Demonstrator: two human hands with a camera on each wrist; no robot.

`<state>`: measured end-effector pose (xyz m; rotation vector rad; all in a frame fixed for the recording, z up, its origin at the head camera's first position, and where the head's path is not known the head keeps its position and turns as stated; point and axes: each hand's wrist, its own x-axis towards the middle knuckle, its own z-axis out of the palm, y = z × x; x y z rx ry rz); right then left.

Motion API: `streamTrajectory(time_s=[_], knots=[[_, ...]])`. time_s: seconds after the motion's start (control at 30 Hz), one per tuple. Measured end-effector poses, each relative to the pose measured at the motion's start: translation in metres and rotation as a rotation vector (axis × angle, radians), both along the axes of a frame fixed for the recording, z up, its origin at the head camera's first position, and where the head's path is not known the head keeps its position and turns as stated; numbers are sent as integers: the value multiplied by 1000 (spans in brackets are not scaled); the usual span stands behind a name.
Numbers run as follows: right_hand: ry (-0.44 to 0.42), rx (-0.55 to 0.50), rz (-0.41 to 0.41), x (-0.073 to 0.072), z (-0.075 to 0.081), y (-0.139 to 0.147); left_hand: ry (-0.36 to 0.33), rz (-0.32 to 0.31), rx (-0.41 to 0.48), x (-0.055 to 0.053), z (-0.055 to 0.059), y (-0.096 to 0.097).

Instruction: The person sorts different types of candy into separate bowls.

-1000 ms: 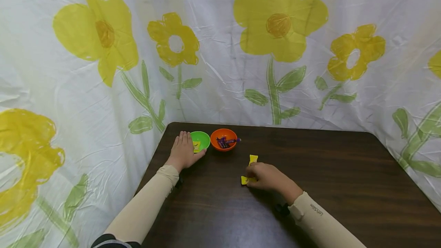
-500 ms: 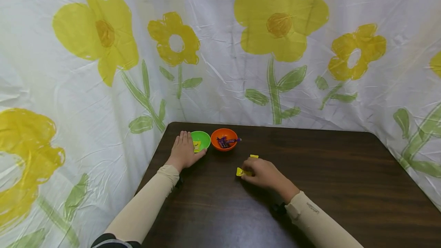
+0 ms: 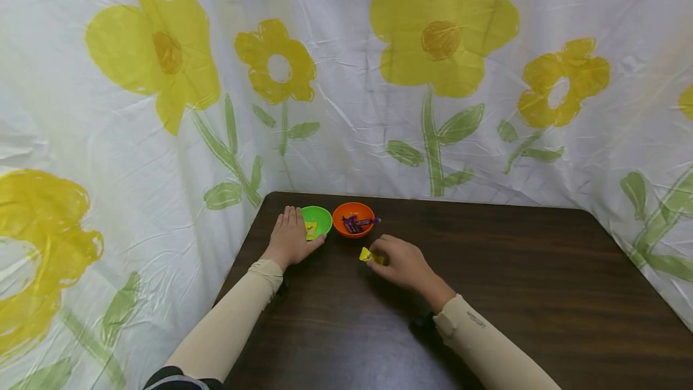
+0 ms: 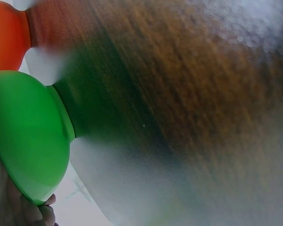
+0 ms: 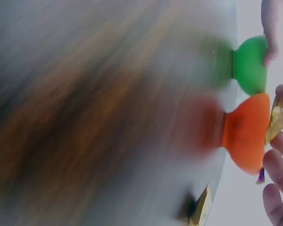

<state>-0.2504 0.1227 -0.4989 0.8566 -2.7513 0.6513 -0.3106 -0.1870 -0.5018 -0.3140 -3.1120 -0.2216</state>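
My left hand [image 3: 288, 238] rests against the left side of the green bowl [image 3: 320, 216], its fingers straight and its thumb by the front rim. Inside that bowl lies a yellow-wrapped candy [image 3: 311, 229]. Touching it on the right, an orange bowl [image 3: 339, 212] holds several purple-wrapped candies [image 3: 354, 224]. My right hand [image 3: 403, 262] pinches another yellow-wrapped candy [image 3: 365, 254] above the table, in front of the orange bowl. One more yellow-wrapped candy [image 5: 201, 207] lies on the table in the right wrist view; my right hand hides it in the head view.
The dark wood table [image 3: 487, 257] extends to the right and towards me. A white curtain [image 3: 346, 107] with yellow flowers hangs behind its back edge and along the left.
My right hand has picked up one yellow-wrapped candy and carried it left and away from me, towards the bowls. My left hand stays at the green bowl.
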Motion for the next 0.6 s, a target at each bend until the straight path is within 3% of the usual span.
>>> streamTrajectory(time_s=[0.6], knots=[[64, -100, -65, -16, 11, -38, 14, 1, 5, 2, 2, 1]])
